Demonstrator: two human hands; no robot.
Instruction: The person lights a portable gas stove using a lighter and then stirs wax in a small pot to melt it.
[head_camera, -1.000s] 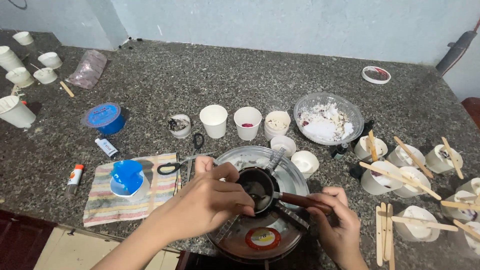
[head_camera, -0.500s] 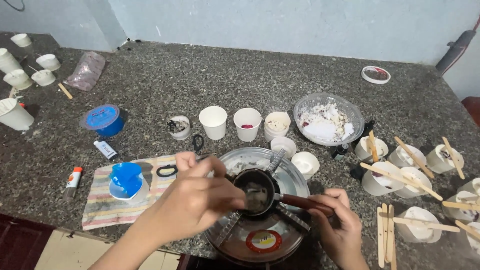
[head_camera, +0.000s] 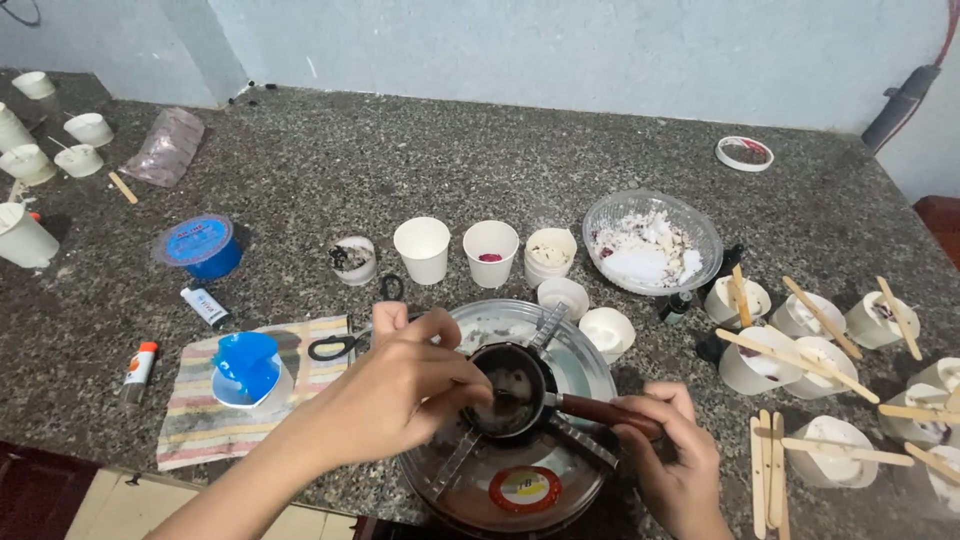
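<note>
Speckled granite countertop (head_camera: 520, 160) carried the whole setup, with a pale wall behind it. Your right hand (head_camera: 680, 465) was closed around the brown handle (head_camera: 605, 410) of the small dark melting pot (head_camera: 512, 388), which sat on the stove grate at the near centre, over the round metal tray (head_camera: 580, 345). Your left hand (head_camera: 400, 395) hovered at the pot's left rim, fingers pinched together on a thin stirrer; the tool itself was mostly hidden. For a good stir, the handle grip needed to stay firm and level, and the stirrer low in the melt, clear of the rim. Paper cups (head_camera: 422, 248) stood just beyond; the striped cloth (head_camera: 250, 395) lay to the left.
</note>
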